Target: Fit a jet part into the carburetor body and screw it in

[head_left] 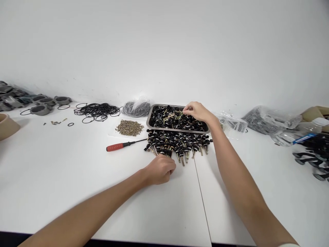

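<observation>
A metal tray (148,124) full of small black parts, rings and brass-coloured pieces stands against the wall. Over its right half is my right hand (195,111), thumb and fingers pinched together; whatever they hold is too small or hidden to name. In front of the tray lies a pile of black parts with metal shafts (183,145). My left hand (160,168) is closed in a fist at the near edge of this pile, and its fingers hide anything inside.
A red-handled screwdriver (115,147) points at the pile. Behind it are small brass pieces (129,127), black rings (97,110) and a plastic bag of dark parts (136,108). Grey collars (41,109) sit far left; another bag (264,120) and black handles (308,159) lie right.
</observation>
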The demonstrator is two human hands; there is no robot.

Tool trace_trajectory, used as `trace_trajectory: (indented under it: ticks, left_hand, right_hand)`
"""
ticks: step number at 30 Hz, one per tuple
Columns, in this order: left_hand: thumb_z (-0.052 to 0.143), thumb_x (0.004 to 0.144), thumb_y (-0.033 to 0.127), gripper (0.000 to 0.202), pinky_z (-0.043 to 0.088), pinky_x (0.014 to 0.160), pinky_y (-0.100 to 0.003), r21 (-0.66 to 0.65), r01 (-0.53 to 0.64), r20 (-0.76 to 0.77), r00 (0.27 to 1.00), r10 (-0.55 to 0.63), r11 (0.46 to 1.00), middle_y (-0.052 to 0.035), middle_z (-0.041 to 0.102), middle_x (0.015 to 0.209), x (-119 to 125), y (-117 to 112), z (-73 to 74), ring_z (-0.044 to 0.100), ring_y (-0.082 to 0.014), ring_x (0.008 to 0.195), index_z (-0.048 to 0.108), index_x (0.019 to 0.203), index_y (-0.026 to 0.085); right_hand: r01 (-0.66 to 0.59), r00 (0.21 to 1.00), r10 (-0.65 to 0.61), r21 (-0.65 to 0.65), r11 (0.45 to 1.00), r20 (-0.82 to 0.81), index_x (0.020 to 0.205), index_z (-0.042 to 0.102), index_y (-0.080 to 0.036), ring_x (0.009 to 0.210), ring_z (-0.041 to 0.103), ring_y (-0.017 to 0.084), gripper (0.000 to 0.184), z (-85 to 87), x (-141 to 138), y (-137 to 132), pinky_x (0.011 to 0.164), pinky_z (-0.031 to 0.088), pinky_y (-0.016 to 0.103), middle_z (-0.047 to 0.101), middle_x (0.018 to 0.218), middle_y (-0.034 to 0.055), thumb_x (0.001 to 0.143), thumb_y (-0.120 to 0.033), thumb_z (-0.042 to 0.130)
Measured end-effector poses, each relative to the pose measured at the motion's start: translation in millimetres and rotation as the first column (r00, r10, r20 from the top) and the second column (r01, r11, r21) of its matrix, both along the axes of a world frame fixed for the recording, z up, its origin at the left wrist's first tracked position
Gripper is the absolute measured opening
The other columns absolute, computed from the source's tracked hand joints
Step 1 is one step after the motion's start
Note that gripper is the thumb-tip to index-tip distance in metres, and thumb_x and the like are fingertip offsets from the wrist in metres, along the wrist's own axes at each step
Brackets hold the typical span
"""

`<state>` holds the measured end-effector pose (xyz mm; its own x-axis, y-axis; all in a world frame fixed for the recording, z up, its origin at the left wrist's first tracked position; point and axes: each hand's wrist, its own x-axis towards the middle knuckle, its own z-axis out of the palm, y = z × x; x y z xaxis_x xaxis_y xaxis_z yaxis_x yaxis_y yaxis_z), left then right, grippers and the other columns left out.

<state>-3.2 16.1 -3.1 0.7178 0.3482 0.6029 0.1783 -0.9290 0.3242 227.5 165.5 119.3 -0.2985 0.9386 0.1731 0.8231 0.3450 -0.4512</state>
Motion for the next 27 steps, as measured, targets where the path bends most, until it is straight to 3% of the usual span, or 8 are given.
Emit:
trace_trajectory:
  ticks: [6, 9, 16, 24, 27]
  left_hand:
    - [0.036, 0.052, 0.0, 0.028, 0.022, 0.048, -0.028, -0.03, 0.027, 0.049, 0.998, -0.026, 0.999, 0.0018, 0.035, 0.051, 0.6, -0.2, 3.5, 0.027, -0.0134, 0.049, 0.025, 0.062, 0.023]
    - [0.036, 0.052, -0.001, 0.028, 0.021, 0.048, -0.028, -0.023, 0.04, 0.083, 0.996, -0.038, 0.999, 0.002, 0.034, 0.051, 0.7, -0.5, 4.3, 0.026, -0.0134, 0.049, 0.025, 0.062, 0.023]
    - [0.036, 0.052, -0.001, 0.028, 0.021, 0.048, -0.028, -0.032, 0.039, 0.078, 0.996, -0.037, 0.999, 0.0019, 0.035, 0.05, 0.8, -1.0, 4.0, 0.027, -0.0133, 0.049, 0.025, 0.062, 0.023]
    - [0.037, 0.052, -0.002, 0.026, 0.022, 0.049, -0.027, -0.021, 0.022, 0.026, 0.999, -0.022, 1.0, 0.0016, 0.04, 0.05, 0.2, -0.8, 2.0, 0.032, -0.0126, 0.047, 0.029, 0.059, 0.022]
    - [0.037, 0.054, -0.003, 0.025, 0.023, 0.048, -0.027, -0.039, 0.019, 0.067, 0.998, -0.016, 0.999, 0.0015, 0.043, 0.05, -0.3, -3.1, 7.7, 0.035, -0.0127, 0.047, 0.032, 0.058, 0.022]
  right_hand:
    - [-0.045, 0.998, 0.05, -0.159, 0.986, 0.029, 0.092, 0.071, -0.011, 0.062, 0.06, 0.013, 0.011, -9.5, -6.5, 0.2, 0.067, 0.044, 0.026, 0.07, 0.069, 0.0042, 0.094, -0.014, 0.061]
    - [-0.061, 0.998, 0.066, -0.194, 0.979, 0.022, 0.09, 0.072, -0.011, 0.063, 0.062, 0.013, 0.006, -11.4, -7.8, 1.2, 0.065, 0.046, 0.025, 0.072, 0.075, 0.0059, 0.089, -0.01, 0.066]
    - [-0.068, 0.996, 0.079, -0.215, 0.974, 0.043, 0.091, 0.076, -0.012, 0.07, 0.065, 0.015, 0.018, -11.0, -6.6, 2.0, 0.067, 0.049, 0.026, 0.076, 0.086, 0.0073, 0.079, -0.001, 0.067]
    - [-0.124, 0.992, 0.12, -0.195, 0.973, -0.035, 0.093, 0.075, -0.012, 0.085, 0.069, 0.017, 0.011, -11.0, -4.1, 1.8, 0.075, 0.052, 0.027, 0.077, 0.098, 0.0091, 0.085, -0.01, 0.068]
    - [-0.108, 0.993, 0.1, -0.145, 0.983, -0.062, 0.093, 0.075, -0.011, 0.086, 0.069, 0.017, 0.012, -9.0, -5.1, 0.9, 0.077, 0.053, 0.027, 0.077, 0.098, 0.0105, 0.085, -0.007, 0.066]
